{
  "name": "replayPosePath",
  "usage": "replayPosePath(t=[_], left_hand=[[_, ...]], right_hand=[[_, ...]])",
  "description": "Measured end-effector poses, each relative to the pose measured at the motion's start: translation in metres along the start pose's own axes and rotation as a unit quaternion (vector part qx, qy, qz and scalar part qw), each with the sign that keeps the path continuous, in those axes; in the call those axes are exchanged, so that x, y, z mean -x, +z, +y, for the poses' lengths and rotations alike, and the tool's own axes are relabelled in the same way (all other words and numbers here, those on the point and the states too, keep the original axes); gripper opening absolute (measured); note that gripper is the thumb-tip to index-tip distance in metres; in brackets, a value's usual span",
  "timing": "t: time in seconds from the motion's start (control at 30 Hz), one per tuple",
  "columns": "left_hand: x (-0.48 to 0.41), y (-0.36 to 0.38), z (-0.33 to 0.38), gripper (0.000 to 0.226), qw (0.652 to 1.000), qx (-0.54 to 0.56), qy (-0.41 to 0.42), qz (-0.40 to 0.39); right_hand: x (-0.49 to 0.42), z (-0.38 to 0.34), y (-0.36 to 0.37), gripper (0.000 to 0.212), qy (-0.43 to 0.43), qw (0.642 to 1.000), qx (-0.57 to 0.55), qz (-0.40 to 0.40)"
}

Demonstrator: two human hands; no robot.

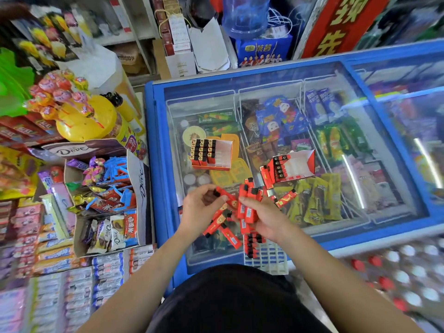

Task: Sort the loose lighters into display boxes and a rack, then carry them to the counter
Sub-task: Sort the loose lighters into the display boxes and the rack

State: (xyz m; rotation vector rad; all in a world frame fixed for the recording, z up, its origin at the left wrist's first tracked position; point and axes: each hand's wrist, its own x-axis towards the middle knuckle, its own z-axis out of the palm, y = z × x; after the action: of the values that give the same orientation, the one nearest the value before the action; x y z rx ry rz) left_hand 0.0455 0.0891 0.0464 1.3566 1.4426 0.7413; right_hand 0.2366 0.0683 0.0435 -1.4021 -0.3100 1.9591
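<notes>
Loose lighters (217, 223) are lying heaped on the freezer lid (156, 164), near two part-filled boxes (211, 153). The left hand (199, 207) is pinching one lighter (224, 194); the right hand (266, 217) is gripping a bundle (247, 209). Sorting is under way; next, the bundle likely needs slotting upright into a box.

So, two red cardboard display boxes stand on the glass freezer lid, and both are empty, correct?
Not empty. The head view shows the left red cardboard display box on the glass freezer lid holding several rows of red lighters, the right box one row.
</notes>
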Motion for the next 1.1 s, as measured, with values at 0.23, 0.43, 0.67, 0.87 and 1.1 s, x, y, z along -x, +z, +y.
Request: replayPosePath(t=[0.23,0.43,0.67,0.87,1.1], left_hand=[[-0.001,0.010,0.005,0.010,0.999,0.017,-0.024,-0.042],[0.006,0.010,0.021,0.024,0.993,0.095,-0.036,-0.063],[0.028,0.015,0.014,0.017,0.989,0.004,0.015,-0.144],[0.061,0.026,-0.011,0.015,0.974,-0.041,0.022,-0.221],[0.082,0.045,-0.050,0.019,0.961,-0.159,0.156,-0.165]], right_hand=[[0.014,0.003,-0.004,0.030,-0.065,0.997,0.037,0.025],[0.024,-0.001,-0.025,0.023,-0.116,0.989,0.023,0.087],[0.046,0.013,-0.067,0.013,-0.145,0.977,-0.008,0.156],[0.062,0.046,-0.087,0.009,-0.150,0.966,-0.040,0.207],[0.071,0.076,-0.092,0.010,-0.135,0.962,-0.059,0.231]])
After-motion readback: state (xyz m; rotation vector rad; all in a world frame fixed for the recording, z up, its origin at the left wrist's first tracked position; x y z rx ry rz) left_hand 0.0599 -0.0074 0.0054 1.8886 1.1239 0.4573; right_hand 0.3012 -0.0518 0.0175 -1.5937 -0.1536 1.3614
